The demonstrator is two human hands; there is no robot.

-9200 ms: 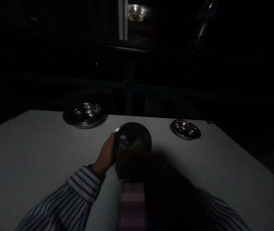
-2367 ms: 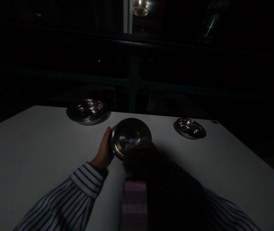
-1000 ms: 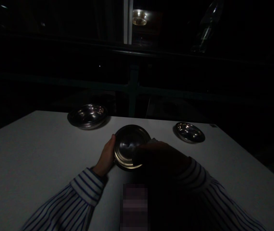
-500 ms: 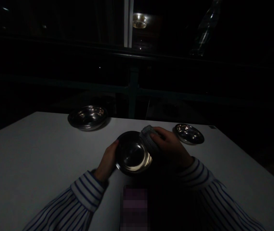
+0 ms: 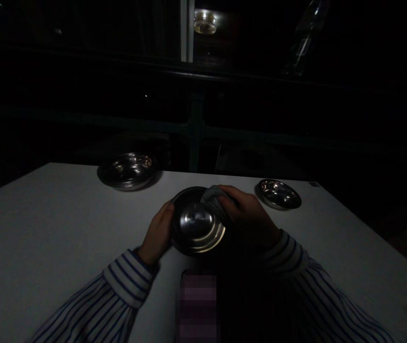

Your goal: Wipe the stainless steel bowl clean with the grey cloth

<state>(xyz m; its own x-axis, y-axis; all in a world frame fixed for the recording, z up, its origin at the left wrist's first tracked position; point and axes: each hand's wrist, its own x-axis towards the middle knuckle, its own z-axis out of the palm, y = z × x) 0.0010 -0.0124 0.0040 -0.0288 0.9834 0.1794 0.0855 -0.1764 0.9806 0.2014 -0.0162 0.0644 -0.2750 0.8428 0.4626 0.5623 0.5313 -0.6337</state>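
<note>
Steel bowl (image 5: 197, 224) tilts in our curled left hand (image 5: 157, 233); our right hand (image 5: 248, 214) pinches grey mesh cloth (image 5: 213, 200); bowl (image 5: 127, 171) and dish (image 5: 278, 194) lie beyond.

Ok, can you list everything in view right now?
held steel bowl: one, silver, between the hands
mesh cloth: one, grey, on the bowl's far rim
far steel bowl: one, silver, back left of the table
shallow steel bowl: one, silver, back right of the table
table: one, white, under the bowls
blurred patch: one, dark purplish, bottom centre
lamp: one, pale yellow, top centre, dim
left hand: one, gripping the bowl's near-left rim
right hand: one, pressing the cloth
striped sleeves: two, white and blue, both forearms
</note>
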